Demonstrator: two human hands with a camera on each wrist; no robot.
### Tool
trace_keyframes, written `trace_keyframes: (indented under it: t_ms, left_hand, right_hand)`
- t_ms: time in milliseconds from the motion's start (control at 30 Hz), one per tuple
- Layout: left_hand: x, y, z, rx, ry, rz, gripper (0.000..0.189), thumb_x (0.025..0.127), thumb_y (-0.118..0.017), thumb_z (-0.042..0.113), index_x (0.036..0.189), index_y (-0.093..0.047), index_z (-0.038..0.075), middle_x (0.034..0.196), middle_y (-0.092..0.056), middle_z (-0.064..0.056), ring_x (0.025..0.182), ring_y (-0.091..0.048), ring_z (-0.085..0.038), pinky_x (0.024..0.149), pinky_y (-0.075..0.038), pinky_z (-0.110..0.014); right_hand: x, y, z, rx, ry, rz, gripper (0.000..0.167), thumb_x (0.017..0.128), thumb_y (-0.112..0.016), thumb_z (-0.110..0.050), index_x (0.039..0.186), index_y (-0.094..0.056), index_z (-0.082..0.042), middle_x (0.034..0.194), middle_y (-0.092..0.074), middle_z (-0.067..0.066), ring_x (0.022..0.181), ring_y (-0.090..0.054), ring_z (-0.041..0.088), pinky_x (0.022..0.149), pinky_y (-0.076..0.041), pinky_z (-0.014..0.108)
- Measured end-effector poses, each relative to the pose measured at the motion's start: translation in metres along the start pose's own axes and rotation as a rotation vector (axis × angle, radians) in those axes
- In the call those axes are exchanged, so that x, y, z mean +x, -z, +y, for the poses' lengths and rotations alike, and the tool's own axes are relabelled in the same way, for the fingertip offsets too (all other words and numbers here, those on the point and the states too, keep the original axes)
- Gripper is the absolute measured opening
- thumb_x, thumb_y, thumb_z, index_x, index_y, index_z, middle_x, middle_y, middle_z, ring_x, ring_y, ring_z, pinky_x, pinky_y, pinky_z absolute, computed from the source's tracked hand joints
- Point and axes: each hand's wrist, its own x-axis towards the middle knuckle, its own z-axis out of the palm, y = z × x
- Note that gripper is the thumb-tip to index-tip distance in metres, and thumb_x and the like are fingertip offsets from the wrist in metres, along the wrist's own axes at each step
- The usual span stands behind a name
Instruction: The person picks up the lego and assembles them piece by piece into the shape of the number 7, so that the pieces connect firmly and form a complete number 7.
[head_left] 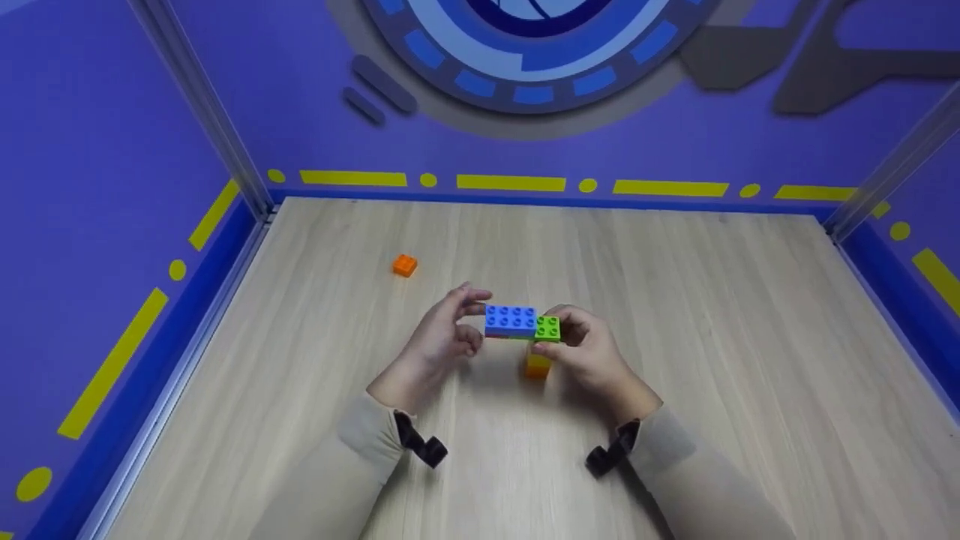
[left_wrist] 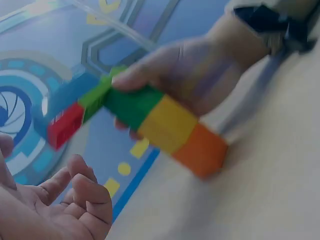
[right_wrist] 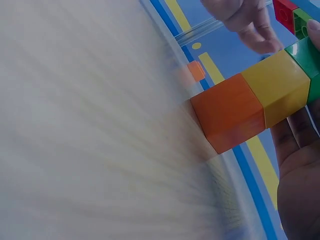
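A built piece of toy building bricks stands over the table, gripped near its top by my right hand [head_left: 596, 360], thumb in front and fingers behind. Its column has an orange brick [right_wrist: 227, 115] lowest, then a yellow brick [right_wrist: 277, 90] and a dark green brick [left_wrist: 134, 106]. On top, a light green brick [head_left: 547, 328] sits beside a long blue brick [head_left: 511, 320] that juts out to the left. Under the blue one show a red brick [left_wrist: 66, 129] and another light green brick [left_wrist: 94, 100]. My left hand [head_left: 439, 341] hovers at the blue end, fingers loosely bent, holding nothing.
A loose orange brick [head_left: 405, 265] lies farther back on the wooden table [head_left: 675, 285], left of the hands. Blue panel walls [head_left: 315, 146] with yellow markings enclose the table at the back and both sides.
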Motion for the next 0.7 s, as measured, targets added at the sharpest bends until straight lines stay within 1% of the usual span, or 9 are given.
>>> trace_keyframes:
  t_ms: [167,233,300,400,433,467,533,600,700]
  left_hand:
    - [0.024,0.030,-0.001,0.126,-0.022,0.167,0.046,0.122,-0.046,0.037,0.152,-0.060,0.006,0.141,-0.063,-0.011,0.073,-0.050,-0.012,0.061,-0.041,-0.021]
    - [0.034,0.042,-0.002,0.141,-0.059,0.251,0.043,0.122,-0.048,0.032,0.153,-0.058,0.005,0.149,-0.058,-0.012,0.089,-0.055,-0.013,0.072,-0.044,-0.022]
    - [0.045,0.055,-0.003,0.134,-0.104,0.330,0.041,0.121,-0.050,0.025,0.155,-0.055,0.002,0.156,-0.055,-0.014,0.111,-0.058,-0.019,0.090,-0.048,-0.026]
    - [0.058,0.073,-0.005,0.124,-0.143,0.424,0.043,0.118,-0.057,0.015,0.157,-0.049,-0.001,0.158,-0.050,-0.020,0.138,-0.051,-0.028,0.112,-0.046,-0.037]
    - [0.062,0.079,-0.006,0.143,-0.139,0.449,0.046,0.117,-0.060,0.013,0.159,-0.048,0.000,0.156,-0.049,-0.020,0.140,-0.051,-0.030,0.113,-0.048,-0.039]
    - [0.065,0.084,-0.006,0.167,-0.129,0.471,0.049,0.115,-0.063,0.012,0.160,-0.047,0.001,0.154,-0.049,-0.021,0.136,-0.053,-0.031,0.111,-0.050,-0.038]
    - [0.070,0.092,-0.007,0.197,-0.093,0.499,0.056,0.112,-0.068,0.010,0.162,-0.045,0.003,0.153,-0.047,-0.021,0.135,-0.053,-0.032,0.110,-0.053,-0.039]
    - [0.075,0.097,-0.007,0.207,-0.072,0.519,0.060,0.110,-0.071,0.008,0.164,-0.045,0.004,0.155,-0.045,-0.020,0.138,-0.052,-0.031,0.113,-0.054,-0.038]
    - [0.082,0.101,-0.006,0.212,-0.061,0.536,0.064,0.108,-0.072,0.004,0.165,-0.044,0.004,0.160,-0.045,-0.022,0.147,-0.050,-0.036,0.121,-0.053,-0.043]
  right_hand:
    - [0.001,0.000,0.000,0.010,0.031,-0.024,0.024,0.092,-0.086,0.008,0.112,-0.072,0.005,0.107,-0.073,-0.002,0.099,-0.068,0.013,0.088,-0.060,0.022]
    - [0.001,0.001,0.000,0.007,0.036,-0.024,0.024,0.092,-0.086,0.008,0.111,-0.072,0.003,0.107,-0.074,-0.001,0.098,-0.068,0.012,0.088,-0.060,0.022]
    - [0.001,0.001,0.000,0.006,0.037,-0.024,0.024,0.092,-0.086,0.007,0.111,-0.073,0.001,0.108,-0.074,0.000,0.098,-0.068,0.012,0.087,-0.060,0.022]
    - [0.001,0.001,-0.001,0.003,0.032,-0.024,0.024,0.092,-0.087,0.007,0.110,-0.073,-0.001,0.109,-0.073,0.002,0.099,-0.068,0.013,0.087,-0.061,0.023]
    - [0.001,0.001,-0.001,0.003,0.025,-0.021,0.024,0.092,-0.087,0.006,0.110,-0.073,-0.002,0.109,-0.073,0.002,0.099,-0.068,0.013,0.088,-0.061,0.023]
    - [0.001,0.001,-0.001,0.004,0.019,-0.021,0.024,0.092,-0.087,0.006,0.110,-0.073,-0.002,0.109,-0.073,0.003,0.100,-0.068,0.014,0.087,-0.061,0.023]
    - [0.001,0.001,-0.002,-0.001,0.004,-0.016,0.024,0.092,-0.087,0.005,0.110,-0.073,-0.002,0.109,-0.073,0.004,0.100,-0.068,0.015,0.088,-0.060,0.023]
    - [0.000,0.001,-0.002,-0.002,-0.008,-0.015,0.024,0.092,-0.087,0.004,0.112,-0.073,0.000,0.110,-0.072,0.004,0.101,-0.067,0.016,0.088,-0.060,0.023]
    - [0.001,0.001,-0.002,-0.007,-0.019,-0.015,0.026,0.093,-0.087,0.003,0.114,-0.072,0.003,0.110,-0.071,0.002,0.102,-0.066,0.017,0.088,-0.059,0.023]
